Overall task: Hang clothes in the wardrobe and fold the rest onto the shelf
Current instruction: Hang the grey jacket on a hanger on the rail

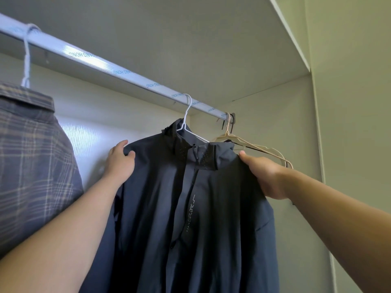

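Rail: a round, glossy pale tube (pixel 105 66) in film printed with blue lettering. It slants from the wardrobe's upper left down to a dark bracket (pixel 232 120) on the right side wall.

Jacket: the dark navy jacket (pixel 152 208) is of thin, smooth woven cloth falling in long soft folds. It hangs near the right end of the rail. Its collar stands up, with dotted perforated panels and a dark drawcord, and small pale lettering runs down the front placket.

White wire hanger: thin and bent to a hook (pixel 186 115) over the rail. Its arms run down into the jacket's collar.

Left hand: the left hand (pixel 119 163) pinches the jacket's shoulder, thumb on the front of the cloth, fingers behind it.

Right hand: the right hand (pixel 264 176) grips the other shoulder, thumb along the top, fingers curled under the fabric.

Beige hangers: slim, matte and bare (pixel 254 148), at the rail's right end beside the bracket, just behind the right hand.

Plaid shirt: soft grey-blue check with pale lines and a flat collar (pixel 31 155). It hangs on a white hook at the rail's left end, well apart from the jacket.

Wardrobe: flat, matte pale panels (pixel 275 127).
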`<state>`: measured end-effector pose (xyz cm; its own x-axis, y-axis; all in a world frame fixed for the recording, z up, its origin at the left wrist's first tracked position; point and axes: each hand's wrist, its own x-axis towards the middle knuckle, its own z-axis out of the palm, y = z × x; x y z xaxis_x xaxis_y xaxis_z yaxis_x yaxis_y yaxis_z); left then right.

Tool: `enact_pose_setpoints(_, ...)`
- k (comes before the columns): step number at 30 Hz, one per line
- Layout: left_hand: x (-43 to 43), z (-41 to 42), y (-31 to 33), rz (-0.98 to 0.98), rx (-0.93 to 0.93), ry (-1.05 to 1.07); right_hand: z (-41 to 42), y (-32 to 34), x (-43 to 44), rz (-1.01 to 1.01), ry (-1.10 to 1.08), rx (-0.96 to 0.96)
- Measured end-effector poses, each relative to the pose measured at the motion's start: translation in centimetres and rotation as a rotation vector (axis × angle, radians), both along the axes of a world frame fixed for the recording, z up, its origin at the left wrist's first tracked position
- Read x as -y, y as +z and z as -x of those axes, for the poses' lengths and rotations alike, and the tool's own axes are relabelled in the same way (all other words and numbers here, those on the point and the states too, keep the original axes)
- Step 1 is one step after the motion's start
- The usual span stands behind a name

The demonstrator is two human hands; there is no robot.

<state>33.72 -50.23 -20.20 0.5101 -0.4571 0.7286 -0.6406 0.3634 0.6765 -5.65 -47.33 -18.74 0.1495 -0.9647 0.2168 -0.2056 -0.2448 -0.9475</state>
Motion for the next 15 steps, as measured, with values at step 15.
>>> enact_pose_setpoints(15,0.7,-3.6,-3.0,0.181,-0.300,-0.183,-0.8,1.5,-0.4,0.060,-0.122,0.214)
